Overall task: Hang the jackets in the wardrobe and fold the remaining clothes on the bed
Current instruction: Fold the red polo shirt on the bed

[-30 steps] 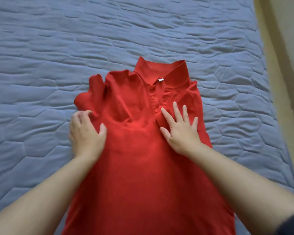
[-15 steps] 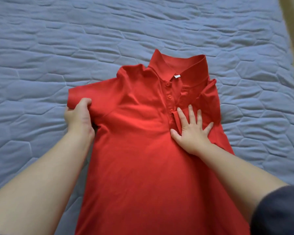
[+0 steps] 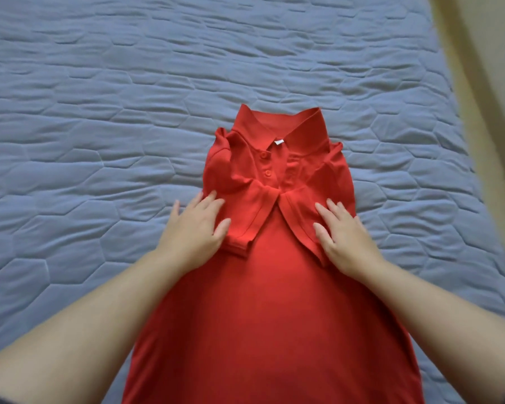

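Note:
A red polo shirt [image 3: 274,301] lies face up on the blue quilted bed [image 3: 99,141], collar pointing away from me. Both short sleeves are folded inward over the chest, and their cuffs meet below the button placket. My left hand [image 3: 193,228] lies flat with straight fingers on the left folded sleeve, at the shirt's left edge. My right hand [image 3: 344,237] presses flat on the right folded sleeve. The shirt's lower hem runs out of view at the bottom.
The bed cover stretches wide to the left and beyond the collar. Along the right side runs the bed's edge, with a pale yellowish floor or wall strip [image 3: 484,112] beyond it.
My left hand has let go of the left sleeve it was gripping; that sleeve now lies folded inward over the chest. My right hand shifted slightly outward, still flat on the right sleeve.

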A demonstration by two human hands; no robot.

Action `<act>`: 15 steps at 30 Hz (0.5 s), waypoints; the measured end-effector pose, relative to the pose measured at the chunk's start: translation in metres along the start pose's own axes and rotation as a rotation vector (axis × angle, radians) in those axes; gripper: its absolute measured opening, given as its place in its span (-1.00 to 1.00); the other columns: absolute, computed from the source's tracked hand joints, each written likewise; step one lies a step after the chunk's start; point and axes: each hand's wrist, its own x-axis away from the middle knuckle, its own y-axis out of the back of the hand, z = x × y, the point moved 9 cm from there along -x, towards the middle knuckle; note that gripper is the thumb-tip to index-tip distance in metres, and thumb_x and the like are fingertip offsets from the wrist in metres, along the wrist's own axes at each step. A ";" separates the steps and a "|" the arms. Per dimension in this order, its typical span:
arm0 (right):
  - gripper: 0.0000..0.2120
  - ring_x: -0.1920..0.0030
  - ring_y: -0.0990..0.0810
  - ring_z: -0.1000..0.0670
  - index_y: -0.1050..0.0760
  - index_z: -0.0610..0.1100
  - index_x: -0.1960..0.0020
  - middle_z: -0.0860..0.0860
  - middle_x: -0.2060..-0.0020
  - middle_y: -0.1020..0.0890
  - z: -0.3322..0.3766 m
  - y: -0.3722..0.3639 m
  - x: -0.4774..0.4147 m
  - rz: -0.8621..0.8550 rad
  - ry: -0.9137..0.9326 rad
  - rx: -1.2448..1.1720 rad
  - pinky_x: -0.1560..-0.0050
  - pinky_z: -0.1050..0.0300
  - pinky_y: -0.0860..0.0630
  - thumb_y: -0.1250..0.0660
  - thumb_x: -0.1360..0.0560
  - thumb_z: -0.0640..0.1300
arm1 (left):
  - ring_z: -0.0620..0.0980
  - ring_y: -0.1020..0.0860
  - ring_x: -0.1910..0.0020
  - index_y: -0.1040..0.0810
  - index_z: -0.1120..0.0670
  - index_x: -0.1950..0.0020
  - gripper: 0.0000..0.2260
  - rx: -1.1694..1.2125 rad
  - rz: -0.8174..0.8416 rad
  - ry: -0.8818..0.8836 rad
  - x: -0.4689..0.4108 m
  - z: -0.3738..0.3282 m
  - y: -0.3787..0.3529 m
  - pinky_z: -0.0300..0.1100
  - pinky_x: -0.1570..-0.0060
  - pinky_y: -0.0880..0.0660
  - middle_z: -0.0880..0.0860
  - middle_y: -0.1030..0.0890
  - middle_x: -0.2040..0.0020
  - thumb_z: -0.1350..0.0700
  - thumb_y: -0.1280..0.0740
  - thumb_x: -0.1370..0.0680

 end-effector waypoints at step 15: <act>-0.35 -0.55 0.18 -0.11 0.12 0.10 -0.56 -0.01 -0.56 0.17 0.032 0.005 -0.067 -0.030 0.046 0.156 -0.40 -0.40 0.05 -0.11 -0.56 0.00 | -0.07 -0.28 -0.44 -0.35 -0.12 -0.38 -0.45 -0.684 0.301 -0.565 -0.114 -0.028 0.038 -0.02 -0.42 -0.08 -0.02 -0.40 -0.40 0.18 -0.32 -0.42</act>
